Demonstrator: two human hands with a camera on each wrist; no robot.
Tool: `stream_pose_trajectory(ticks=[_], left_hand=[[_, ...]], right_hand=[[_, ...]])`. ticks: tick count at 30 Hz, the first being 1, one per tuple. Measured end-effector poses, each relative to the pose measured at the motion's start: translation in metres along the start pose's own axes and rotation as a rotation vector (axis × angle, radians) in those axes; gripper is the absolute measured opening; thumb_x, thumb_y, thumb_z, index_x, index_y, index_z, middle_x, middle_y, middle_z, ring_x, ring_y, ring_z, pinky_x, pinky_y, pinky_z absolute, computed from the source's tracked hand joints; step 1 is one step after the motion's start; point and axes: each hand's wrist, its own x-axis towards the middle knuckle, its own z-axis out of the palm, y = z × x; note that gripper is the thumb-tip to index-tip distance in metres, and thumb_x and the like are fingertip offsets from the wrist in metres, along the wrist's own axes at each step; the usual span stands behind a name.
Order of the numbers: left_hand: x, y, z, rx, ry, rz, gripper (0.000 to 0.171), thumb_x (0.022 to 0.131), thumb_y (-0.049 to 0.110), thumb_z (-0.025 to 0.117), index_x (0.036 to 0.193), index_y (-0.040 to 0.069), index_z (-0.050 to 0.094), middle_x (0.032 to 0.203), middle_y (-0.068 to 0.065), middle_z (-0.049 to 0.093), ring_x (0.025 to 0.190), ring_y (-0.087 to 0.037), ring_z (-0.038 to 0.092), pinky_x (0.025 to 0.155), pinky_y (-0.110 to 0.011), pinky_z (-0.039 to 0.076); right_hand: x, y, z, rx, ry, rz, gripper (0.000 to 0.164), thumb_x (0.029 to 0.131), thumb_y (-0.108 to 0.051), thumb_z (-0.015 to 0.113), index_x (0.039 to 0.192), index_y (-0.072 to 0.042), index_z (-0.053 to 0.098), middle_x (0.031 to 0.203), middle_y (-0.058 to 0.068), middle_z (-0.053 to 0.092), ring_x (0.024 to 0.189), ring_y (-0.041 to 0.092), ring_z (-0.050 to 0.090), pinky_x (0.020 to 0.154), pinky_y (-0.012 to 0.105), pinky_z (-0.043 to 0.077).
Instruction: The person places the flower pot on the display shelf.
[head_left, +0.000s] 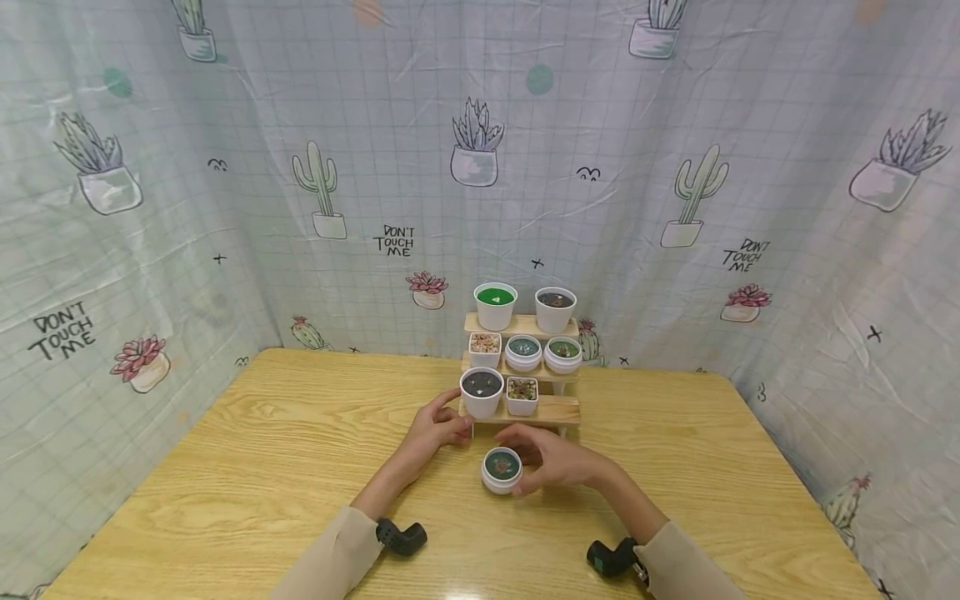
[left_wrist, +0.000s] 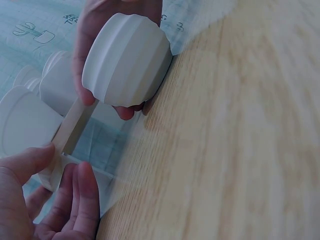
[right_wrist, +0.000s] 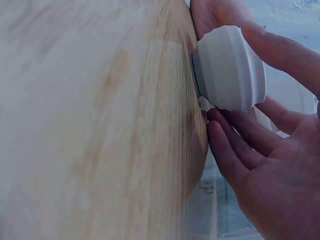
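A round white pot [head_left: 502,467] with a dark green top and a small plant-like figure is at the table in front of a tiered wooden stand [head_left: 561,409]. My right hand [head_left: 562,461] grips this pot from its right side, thumb near me and fingers behind. In the right wrist view the pot's ribbed white wall [right_wrist: 222,70] shows between thumb and fingers. My left hand [head_left: 429,431] holds the left end of the stand's lowest step, thumb on one side and fingers on the other in the left wrist view. Close to it stands a white pot with a dark top [head_left: 482,392].
On the lowest step is also a square pot with pebbles [head_left: 522,395]. The middle step carries a square pot [head_left: 485,348] and two round pots [head_left: 523,352]. Up top are a green-filled pot [head_left: 495,305] and a dark-filled pot [head_left: 556,309]. A patterned curtain [head_left: 540,167] hangs behind the wooden table [head_left: 337,417].
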Motion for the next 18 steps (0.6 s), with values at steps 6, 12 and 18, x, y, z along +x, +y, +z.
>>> stream_pose_trajectory(ticks=[6,12,18], left_hand=[[-0.0007,0.0011,0.0006,0.001,-0.001,-0.004,0.072,0.097,0.009,0.069,0.158,0.002,0.034,0.088,-0.001,0.068,0.082,-0.013,0.07,0.075,-0.027,0.062],[-0.0006,0.0001,0.0005,0.011,0.006,-0.02,0.072,0.096,0.011,0.071,0.158,0.003,0.035,0.09,-0.003,0.069,0.083,-0.014,0.07,0.076,-0.027,0.062],[-0.0005,-0.0003,0.0004,0.007,0.007,-0.014,0.071,0.097,0.01,0.07,0.158,0.003,0.035,0.089,-0.002,0.068,0.083,-0.014,0.07,0.076,-0.028,0.062]], right_hand=[[-0.0014,-0.0013,-0.0006,-0.003,-0.015,0.004,0.078,0.084,-0.011,0.085,0.148,0.004,0.043,0.148,0.021,0.054,0.134,0.031,0.054,0.105,0.023,0.05],[-0.0015,-0.0016,0.0009,-0.034,-0.01,0.001,0.07,0.085,-0.009,0.083,0.145,0.001,0.049,0.143,0.02,0.058,0.124,0.023,0.059,0.098,0.023,0.053],[-0.0014,-0.0011,0.0009,-0.06,-0.011,-0.004,0.067,0.086,-0.01,0.083,0.144,0.0,0.051,0.142,0.019,0.06,0.122,0.021,0.06,0.096,0.025,0.054]])
